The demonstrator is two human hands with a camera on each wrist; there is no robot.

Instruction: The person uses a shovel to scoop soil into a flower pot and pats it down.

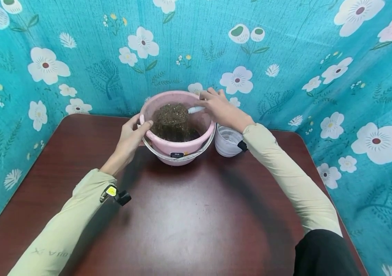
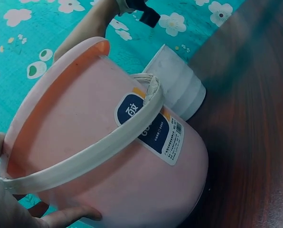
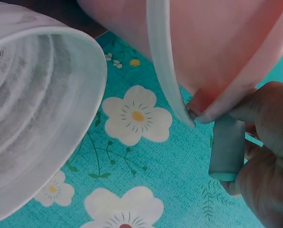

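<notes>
A pink bucket (image 1: 178, 147) with a white handle stands at the back of the table. Dark crumbly soil (image 1: 171, 115) is heaped inside it. My left hand (image 1: 132, 136) grips the bucket's left rim, thumb over the edge and other fingers against the outer wall (image 2: 103, 161). Above the right rim, my right hand (image 1: 221, 109) holds the pale handle (image 1: 196, 109) of a tool whose far end is hidden at the soil. In the right wrist view, fingers curl round that grey-looking handle (image 3: 227, 149) beside the bucket rim.
A white ribbed pot (image 1: 228, 143) stands just right of the bucket, under my right wrist. The dark reddish table (image 1: 182, 214) stretches towards me. A blue flowered cloth (image 1: 189, 46) hangs close behind the bucket and along both sides.
</notes>
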